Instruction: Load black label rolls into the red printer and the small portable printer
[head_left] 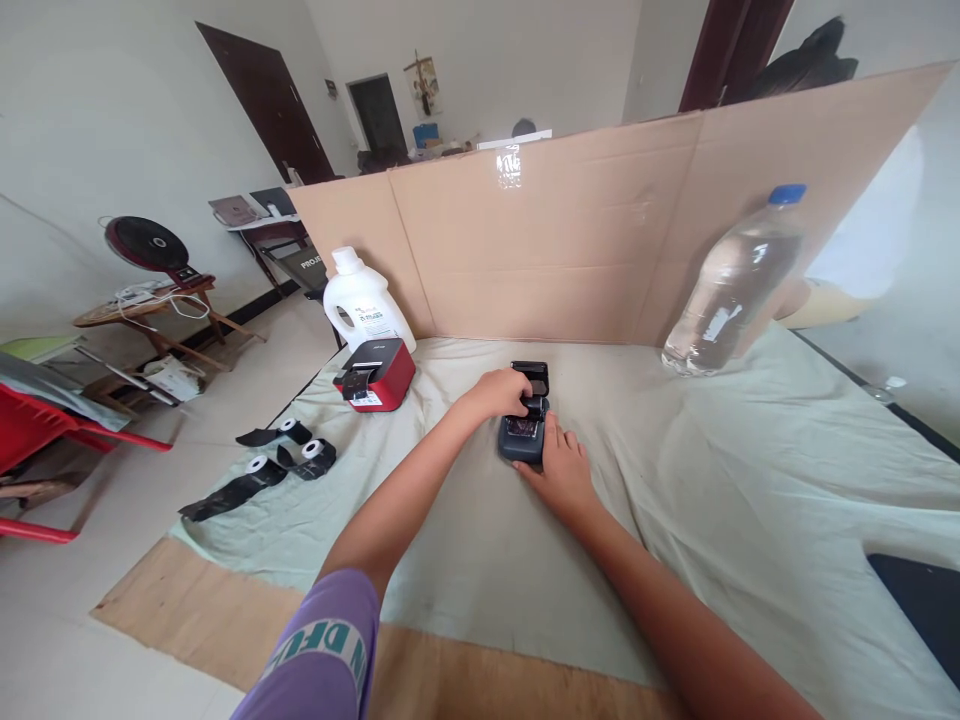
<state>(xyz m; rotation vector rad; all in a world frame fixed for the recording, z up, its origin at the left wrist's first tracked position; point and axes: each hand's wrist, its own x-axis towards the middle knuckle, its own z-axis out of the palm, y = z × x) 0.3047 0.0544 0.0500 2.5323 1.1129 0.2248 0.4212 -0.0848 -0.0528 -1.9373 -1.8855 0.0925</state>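
A small dark handheld printer [523,447] lies on the cloth in front of me, its lid [529,369] swung up at the far end. Inside its bay sits a black paper roll [535,407], partly covered by my fingers. My left hand [502,394] reaches in from the left, closed with its fingertips on that roll. Along the printer's right side, my right hand [568,468] grips the body, thumb at the near edge and fingers against the side.
To the left stands a red and black label printer [394,373] with black paper coming out, before a white jug [367,300]. Several loose black paper rolls [259,470] lie nearby. A cardboard panel [540,240] backs the table; a large water bottle [731,290] leans at right.
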